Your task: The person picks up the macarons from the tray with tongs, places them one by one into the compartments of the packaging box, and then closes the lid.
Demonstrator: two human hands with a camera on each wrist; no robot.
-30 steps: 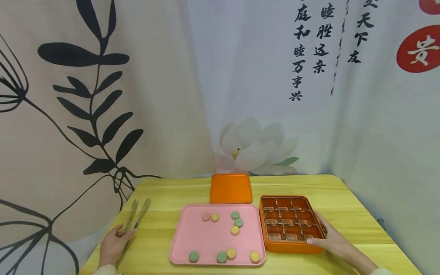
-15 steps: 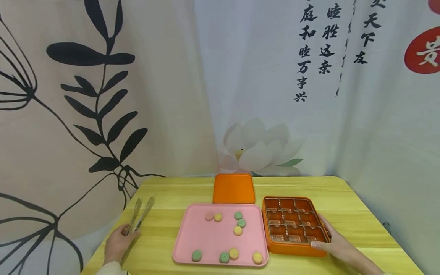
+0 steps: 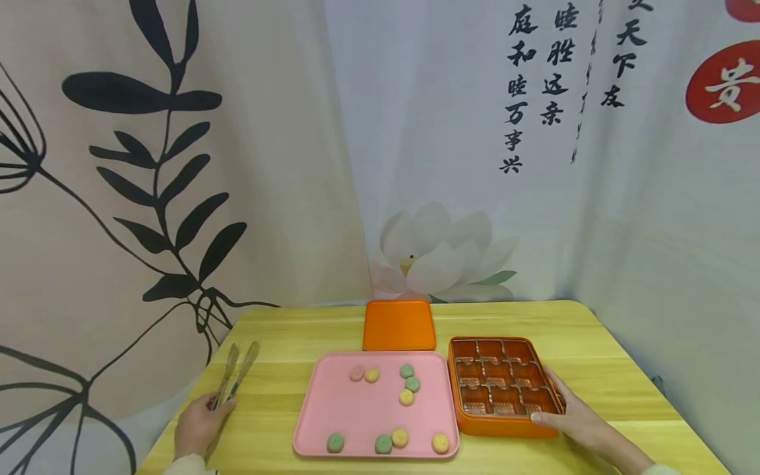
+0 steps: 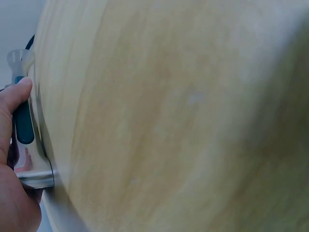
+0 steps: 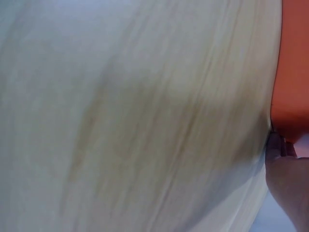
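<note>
My left hand (image 3: 198, 429) holds metal tongs (image 3: 245, 368) at the table's left side, their two arms spread apart and pointing away. In the left wrist view the thumb presses on a dark green grip (image 4: 23, 123) of the tongs. At the right, my right hand (image 3: 574, 415) grips an orange box (image 3: 505, 427) by its near right corner, thumb on the rim and fingers along the side. A clear insert (image 3: 491, 373) divides the box into several vacant compartments. Only an orange side wall (image 5: 294, 72) of the box shows in the right wrist view.
A pink tray (image 3: 350, 412) lies between the hands, close against the box. On it are several small round macaron-like sweets, green (image 3: 335, 442), yellow (image 3: 440, 443) and one pink (image 3: 356, 374). An orange lid-like panel (image 3: 399, 324) lies behind the tray on the wooden table (image 3: 285, 330).
The head view has swung slightly aside and back. My left fingers have shifted a little on the tongs; the right hand, box, tray and sweets stay put.
</note>
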